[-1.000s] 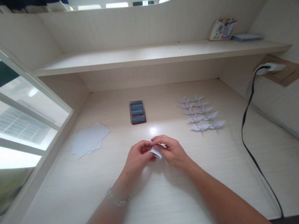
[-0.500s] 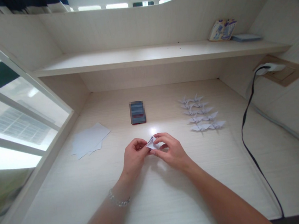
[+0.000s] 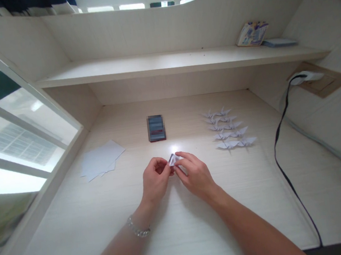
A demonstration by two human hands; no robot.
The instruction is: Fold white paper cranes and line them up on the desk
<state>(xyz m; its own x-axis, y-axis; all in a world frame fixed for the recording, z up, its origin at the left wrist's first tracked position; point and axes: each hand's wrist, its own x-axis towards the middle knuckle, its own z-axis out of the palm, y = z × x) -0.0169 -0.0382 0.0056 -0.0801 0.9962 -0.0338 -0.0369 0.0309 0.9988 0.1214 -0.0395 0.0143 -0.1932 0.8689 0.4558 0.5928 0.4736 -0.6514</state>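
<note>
A small folded piece of white paper [image 3: 172,159] is held up between both hands near the middle of the desk. My left hand [image 3: 156,177] pinches its left side between thumb and fingers, and a chain bracelet circles that wrist. On the right side, my right hand [image 3: 193,173] has its thumb and fingertips closed on the paper, covering part of it. Folded white paper cranes [image 3: 230,134] stand in two columns to the right of the hands. Loose white paper sheets [image 3: 102,161] lie overlapped at the left.
A dark phone-like rectangle [image 3: 156,127], its face pixelated, lies beyond the hands. A black cable [image 3: 277,144] runs from the wall socket [image 3: 320,79] down the desk's right side. Above the back of the desk, a shelf [image 3: 139,64] carries a colourful packet [image 3: 252,33] and a flat blue item [image 3: 279,42].
My right thumb and fingers have shifted on the folded paper, the thumb moving up and closer to the fingertips. The paper's angle has changed slightly. My left hand still grips it.
</note>
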